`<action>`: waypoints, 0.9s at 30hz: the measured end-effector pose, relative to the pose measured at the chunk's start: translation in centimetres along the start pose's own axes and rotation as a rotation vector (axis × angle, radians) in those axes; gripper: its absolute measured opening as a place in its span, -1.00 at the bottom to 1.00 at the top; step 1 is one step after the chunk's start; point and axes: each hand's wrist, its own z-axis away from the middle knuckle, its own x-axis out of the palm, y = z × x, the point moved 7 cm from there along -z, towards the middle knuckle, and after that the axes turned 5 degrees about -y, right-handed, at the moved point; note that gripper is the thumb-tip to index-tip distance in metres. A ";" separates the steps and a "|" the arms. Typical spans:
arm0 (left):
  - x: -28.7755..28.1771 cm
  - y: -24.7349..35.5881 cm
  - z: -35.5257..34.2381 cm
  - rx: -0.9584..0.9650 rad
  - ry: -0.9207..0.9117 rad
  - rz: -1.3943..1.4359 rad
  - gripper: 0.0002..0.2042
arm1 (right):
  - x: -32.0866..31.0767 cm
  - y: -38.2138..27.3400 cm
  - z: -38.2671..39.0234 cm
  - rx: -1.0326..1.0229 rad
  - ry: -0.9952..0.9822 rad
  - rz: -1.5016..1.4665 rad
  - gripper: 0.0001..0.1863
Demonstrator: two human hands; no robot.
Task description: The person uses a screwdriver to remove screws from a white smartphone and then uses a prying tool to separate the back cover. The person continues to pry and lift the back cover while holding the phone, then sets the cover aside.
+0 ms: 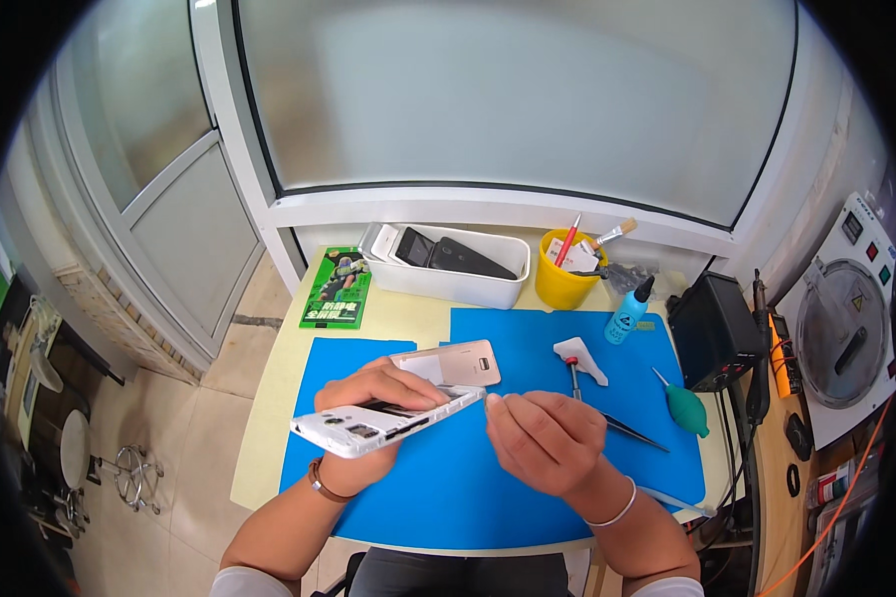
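A white phone (340, 434) with its back off and dark inner parts showing is held tilted above the blue mat. My left hand (380, 386) wraps round it, fingers lying across its open side. Close to the phone's right end, my right hand (546, 440) is closed in a pinch. Whatever lies between those fingertips is too small or hidden to make out. Behind the phone, a gold phone back cover (476, 362) rests on the mat. Right of it lie a red-topped screwdriver (573, 376), a white flat piece (583, 356) and dark tweezers (635, 432).
The blue mat (468, 507) covers much of the pale table. At the back stand a white bin (448, 287) of phones, a yellow cup (565, 289) of tools and a green packet (335, 289). Rightward are a blue bottle (625, 318), green air blower (687, 410) and black device (715, 333).
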 end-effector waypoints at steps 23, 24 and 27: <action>0.9 -3.8 2.7 -0.222 0.340 0.471 -0.64 | 1.8 0.5 0.1 0.324 -0.071 -0.443 -0.75; 0.8 -3.8 2.7 -0.217 0.337 0.469 -0.64 | 1.8 0.3 0.0 0.310 -0.072 -0.412 -0.75; 0.8 -3.6 2.7 -0.187 0.378 0.447 -0.64 | 1.7 -0.3 -0.2 0.276 -0.074 -0.329 -0.75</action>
